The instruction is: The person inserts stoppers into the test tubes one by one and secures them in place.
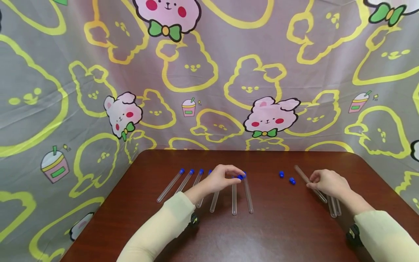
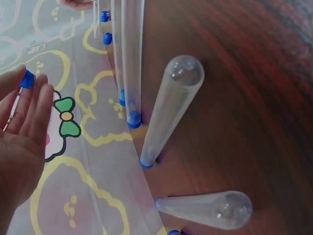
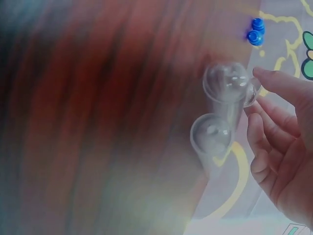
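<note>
My left hand [image 1: 220,179] pinches a small blue cap [image 2: 27,79] between thumb and fingertips, above the row of capped tubes. Below it, a clear test tube with a blue cap [image 1: 248,194] lies at the row's right end. Over on the right side, my right hand [image 1: 328,183] pinches a clear test tube [image 1: 302,174], which slants across in front of the fingers. Two more tubes [image 1: 332,208] lie beneath that hand, their upper parts hidden by it. In the right wrist view, rounded tube bottoms [image 3: 211,134] show beside the fingers.
Several capped tubes [image 1: 170,186] lie side by side on the left of the brown table [image 1: 262,233], some partly behind the left arm. Two loose blue caps [image 1: 281,174] [image 1: 292,181] rest between the hands. A patterned cloth [image 1: 216,83] hangs behind the table.
</note>
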Tool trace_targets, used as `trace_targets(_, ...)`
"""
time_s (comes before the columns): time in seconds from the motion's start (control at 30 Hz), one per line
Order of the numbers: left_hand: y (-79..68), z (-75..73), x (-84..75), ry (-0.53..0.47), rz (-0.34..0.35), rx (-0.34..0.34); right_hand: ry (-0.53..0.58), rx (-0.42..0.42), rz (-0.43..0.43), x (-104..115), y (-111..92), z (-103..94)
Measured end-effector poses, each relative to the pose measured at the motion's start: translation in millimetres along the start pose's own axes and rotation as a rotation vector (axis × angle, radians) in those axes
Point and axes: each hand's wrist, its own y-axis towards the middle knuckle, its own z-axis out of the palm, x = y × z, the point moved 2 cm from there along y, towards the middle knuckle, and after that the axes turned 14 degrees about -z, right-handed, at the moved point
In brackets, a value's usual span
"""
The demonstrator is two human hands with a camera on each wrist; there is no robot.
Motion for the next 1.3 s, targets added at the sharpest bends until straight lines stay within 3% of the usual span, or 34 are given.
trace_targets(0.27,-13.8,-13.7,-14.8,-0.015,0.041,-0.06,0.022,-0.091,-0.013,10,-4,-13.5)
trace_targets(0.53,-6.6,-15.7,-4.5,-0.013,0.073,-0.081,0.021,-0.204,-0.082,27,-6,-25.1)
trace_targets(0.67,-4.4,-16.4,-2.5,-0.01,0.058,-0.097,0.061,-0.246,-0.138,37,-7,-29.4)
trace_targets(0.97,-3.2,-14.8,-2.0,-0.146,-0.017,-0.069,0.149,-0.28,-0.236,67,-5,-32.5)
trace_targets(1.3,3.1,-6.5,-3.8,-0.144,-0.045,-0.083,0.192,-0.27,-0.351,96,-5,-30.3)
